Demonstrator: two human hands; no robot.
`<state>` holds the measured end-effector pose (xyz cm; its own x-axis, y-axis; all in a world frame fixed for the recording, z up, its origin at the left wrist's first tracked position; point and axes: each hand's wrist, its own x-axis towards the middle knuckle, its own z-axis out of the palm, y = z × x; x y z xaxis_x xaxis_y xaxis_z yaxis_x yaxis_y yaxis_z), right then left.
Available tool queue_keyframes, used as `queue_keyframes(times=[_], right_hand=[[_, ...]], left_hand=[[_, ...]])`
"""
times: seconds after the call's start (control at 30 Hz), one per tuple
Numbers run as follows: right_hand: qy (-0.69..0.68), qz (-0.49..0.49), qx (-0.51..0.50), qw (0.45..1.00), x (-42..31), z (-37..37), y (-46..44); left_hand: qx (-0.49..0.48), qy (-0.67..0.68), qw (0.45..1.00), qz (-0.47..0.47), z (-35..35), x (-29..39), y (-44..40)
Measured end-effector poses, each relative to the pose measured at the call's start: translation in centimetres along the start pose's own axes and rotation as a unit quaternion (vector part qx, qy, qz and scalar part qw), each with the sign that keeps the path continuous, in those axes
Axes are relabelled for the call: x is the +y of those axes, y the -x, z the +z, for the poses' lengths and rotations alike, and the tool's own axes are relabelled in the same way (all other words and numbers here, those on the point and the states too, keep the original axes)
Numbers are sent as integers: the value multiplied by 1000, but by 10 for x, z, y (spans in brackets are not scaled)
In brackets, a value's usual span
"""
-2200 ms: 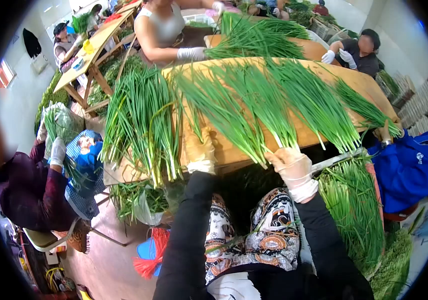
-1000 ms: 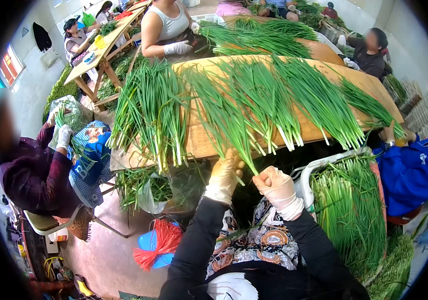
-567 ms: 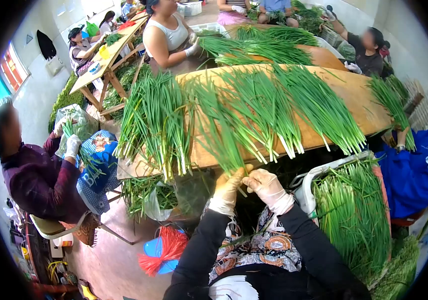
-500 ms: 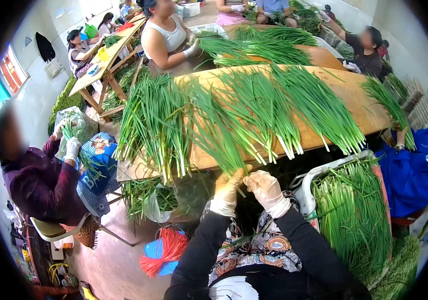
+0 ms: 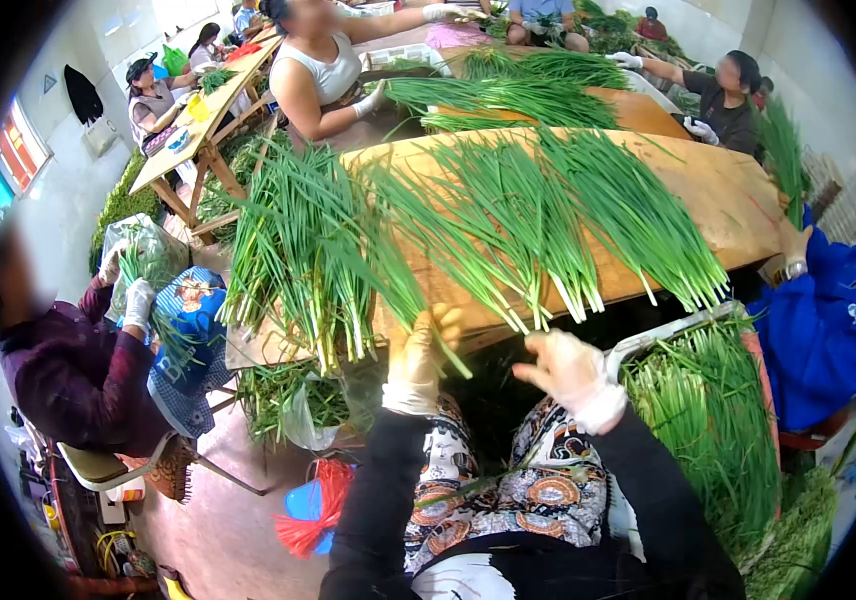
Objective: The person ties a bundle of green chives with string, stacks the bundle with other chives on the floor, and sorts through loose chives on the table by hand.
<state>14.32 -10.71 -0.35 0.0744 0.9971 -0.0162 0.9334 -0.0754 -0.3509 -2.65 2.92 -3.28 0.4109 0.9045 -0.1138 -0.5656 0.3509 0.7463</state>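
My left hand [image 5: 414, 352], in a pale glove, is closed round the white stem ends of a small bunch of chives [image 5: 395, 283]. Their green leaves point up and left over the table, beside a large pile of chives [image 5: 293, 250]. My right hand [image 5: 566, 368], also gloved and slightly blurred, hangs right of it at the table's near edge, fingers apart with nothing visible in them. Farther along lie a middle bunch of chives [image 5: 546, 235] and a right-hand bunch of chives [image 5: 638, 225], stem ends toward me.
The wooden table [image 5: 748, 220] spans the view before me. To my right stands a crate [image 5: 638, 350] full of chives. A person in purple [image 5: 78, 370] sits at left, a blue sleeve [image 5: 818, 310] shows at right, and co-workers sit beyond. Red twine [image 5: 333, 500] hangs low at left.
My hands have drawn apart: the left moved left with the chives, the right moved to the right, its fingers now spread. A co-worker at the back has stretched out an arm.
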Motion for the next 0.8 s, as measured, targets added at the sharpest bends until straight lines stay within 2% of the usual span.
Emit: queue_keyframes(times=[0.03, 0.07, 0.1, 0.17, 0.23, 0.3, 0.33, 0.37, 0.4, 0.43, 0.57, 0.63, 0.7, 0.77, 0.8], right_hand=[[-1, -30, 139, 990, -4, 0, -14], [64, -15, 148, 987, -8, -1, -29], [129, 0, 157, 979, -11, -1, -42], [162, 21, 96, 982, -7, 9, -61], [177, 49, 68, 981, 7, 19, -71], [46, -100, 185, 977, 12, 2, -64], [-265, 46, 65, 961, 16, -3, -63], [-453, 107, -14, 885, 6, -18, -53], [-532, 79, -39, 842, 4, -19, -44], [-608, 50, -65, 790, 3, -16, -34], [-599, 19, -107, 793, -11, 14, -15], [-612, 3, -144, 778, -13, 20, -9], [-605, 16, -212, 768, -13, 18, -10], [-629, 12, -144, 764, -15, 27, -19], [-566, 1, -129, 814, -13, 23, -25]], left_hand=[[-9, 18, 1000, -16, -4, -9, 0], [-21, 12, 999, -41, -10, -13, 2], [11, 22, 996, -85, -6, -12, 5], [-6, 70, 988, -139, -14, -12, 7], [-27, 63, 989, -132, -21, -7, 12], [-48, 55, 989, -125, -22, -3, 12], [-21, 42, 992, -120, -20, -3, 13], [7, 29, 993, -115, -15, -1, 14], [33, -1, 992, -124, -4, 0, 16], [5, 18, 994, -112, -4, -7, 14], [17, -21, 992, -124, 7, -19, 13], [-4, -31, 984, -173, 2, -22, 7], [24, -31, 984, -171, 6, -20, 10], [19, -75, 985, -156, 6, -18, 14], [-2, -56, 988, -144, -1, -24, 15]])
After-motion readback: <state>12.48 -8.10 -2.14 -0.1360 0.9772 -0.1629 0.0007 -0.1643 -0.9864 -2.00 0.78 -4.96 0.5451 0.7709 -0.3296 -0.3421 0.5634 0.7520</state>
